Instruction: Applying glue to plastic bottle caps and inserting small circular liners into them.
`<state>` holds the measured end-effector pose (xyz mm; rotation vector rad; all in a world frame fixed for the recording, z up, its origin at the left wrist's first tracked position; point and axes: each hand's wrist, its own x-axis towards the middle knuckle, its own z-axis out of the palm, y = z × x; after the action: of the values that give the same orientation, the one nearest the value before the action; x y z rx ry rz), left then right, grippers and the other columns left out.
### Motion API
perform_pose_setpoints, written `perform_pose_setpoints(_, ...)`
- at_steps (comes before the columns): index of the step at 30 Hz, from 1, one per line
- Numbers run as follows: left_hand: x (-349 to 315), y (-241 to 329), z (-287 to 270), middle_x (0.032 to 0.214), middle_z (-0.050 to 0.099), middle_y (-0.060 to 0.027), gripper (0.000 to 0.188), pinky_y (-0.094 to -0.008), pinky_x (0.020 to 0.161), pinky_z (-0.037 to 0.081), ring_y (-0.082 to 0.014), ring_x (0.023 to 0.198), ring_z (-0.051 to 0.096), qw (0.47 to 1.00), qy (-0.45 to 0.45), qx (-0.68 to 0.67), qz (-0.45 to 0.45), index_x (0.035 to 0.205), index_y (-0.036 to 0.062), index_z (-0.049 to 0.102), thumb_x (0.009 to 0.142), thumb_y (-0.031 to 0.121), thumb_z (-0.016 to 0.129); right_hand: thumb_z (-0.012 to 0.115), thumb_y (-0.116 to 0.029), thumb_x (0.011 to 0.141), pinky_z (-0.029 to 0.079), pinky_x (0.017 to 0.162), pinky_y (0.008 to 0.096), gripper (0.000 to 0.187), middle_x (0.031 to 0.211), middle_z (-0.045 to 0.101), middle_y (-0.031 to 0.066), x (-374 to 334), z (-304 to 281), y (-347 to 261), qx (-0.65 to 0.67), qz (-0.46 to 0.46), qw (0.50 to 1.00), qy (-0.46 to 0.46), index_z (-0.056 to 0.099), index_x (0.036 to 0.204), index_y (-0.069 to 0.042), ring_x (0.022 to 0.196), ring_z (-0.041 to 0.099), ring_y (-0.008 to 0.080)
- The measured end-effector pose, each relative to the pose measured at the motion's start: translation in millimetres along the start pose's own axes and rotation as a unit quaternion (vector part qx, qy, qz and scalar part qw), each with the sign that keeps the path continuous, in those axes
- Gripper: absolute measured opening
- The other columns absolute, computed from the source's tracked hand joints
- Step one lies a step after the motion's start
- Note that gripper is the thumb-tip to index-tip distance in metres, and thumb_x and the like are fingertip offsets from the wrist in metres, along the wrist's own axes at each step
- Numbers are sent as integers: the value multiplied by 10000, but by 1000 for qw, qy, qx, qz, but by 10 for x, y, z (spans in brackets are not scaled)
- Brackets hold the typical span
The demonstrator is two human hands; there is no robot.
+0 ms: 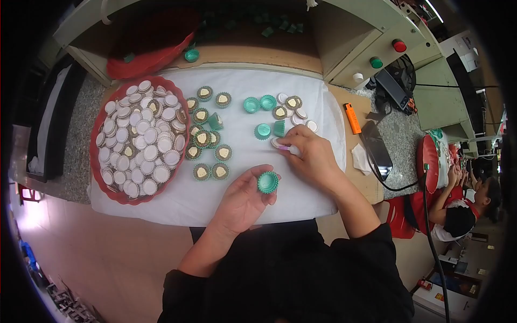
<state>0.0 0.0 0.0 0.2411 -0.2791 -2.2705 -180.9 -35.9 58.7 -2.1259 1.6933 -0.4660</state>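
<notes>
Green cup [267, 182] sits pinched between left fingers [252, 174]; right fingers [298, 138] pinch a white-purple piece [285, 148].

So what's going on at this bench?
A person is working with small green fluted cups. The left hand holds one green fluted cup open side up, while the right hand grips a small purple object, too small to identify. More cups, some with cream-coloured pieces inside, sit on a white sheet. At left, a red scalloped tray is heaped with white-faced discs.
</notes>
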Motion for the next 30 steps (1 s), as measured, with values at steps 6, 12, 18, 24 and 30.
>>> perform_pose_setpoints(6, -3, 61, 20, 1003, 509, -146, 400, -304, 681, 397, -195, 788, 487, 1000, 7, 8, -1, 1131, -13, 411, 841, 253, 477, 606, -117, 682, 434, 595, 320, 128, 771, 594, 128, 2, -219, 73, 132, 67, 980, -134, 616, 789, -46, 677, 563, 267)
perform_pose_setpoints(12, 2, 18, 31, 1028, 466, -152, 363, -273, 653, 392, -189, 800, 469, 1000, 18, 3, -5, 1146, 4, 364, 847, 181, 469, 618, -73, 701, 420, 660, 254, 91, 736, 603, 81, -88, -270, 123, 136, 34, 989, -50, 606, 773, -19, 688, 550, 161)
perform_pose_setpoints(18, -8, 25, 27, 1019, 501, -144, 397, -299, 713, 400, -193, 813, 491, 1000, 28, 4, 3, 1144, -6, 399, 841, 238, 482, 667, -129, 685, 432, 590, 252, 199, 705, 594, 87, -532, -59, -75, 135, 216, 957, 135, 602, 800, 20, 644, 544, 126)
perform_pose_setpoints(24, 4, 22, 41, 1023, 499, -144, 389, -295, 723, 412, -193, 832, 496, 1000, 25, 14, 1, 1143, -16, 393, 846, 218, 480, 687, -302, 640, 437, 539, 339, 339, 705, 568, 127, -568, 154, -274, 30, 213, 964, 158, 603, 811, -21, 613, 568, 273)
perform_pose_setpoints(30, 5, 4, 71, 1040, 466, -160, 383, -268, 691, 407, -198, 841, 487, 999, 43, -3, -5, 1149, 0, 363, 832, 167, 499, 688, -263, 629, 438, 532, 332, 315, 724, 560, 107, -559, 150, -247, -27, 213, 969, 121, 603, 851, -57, 603, 564, 255)
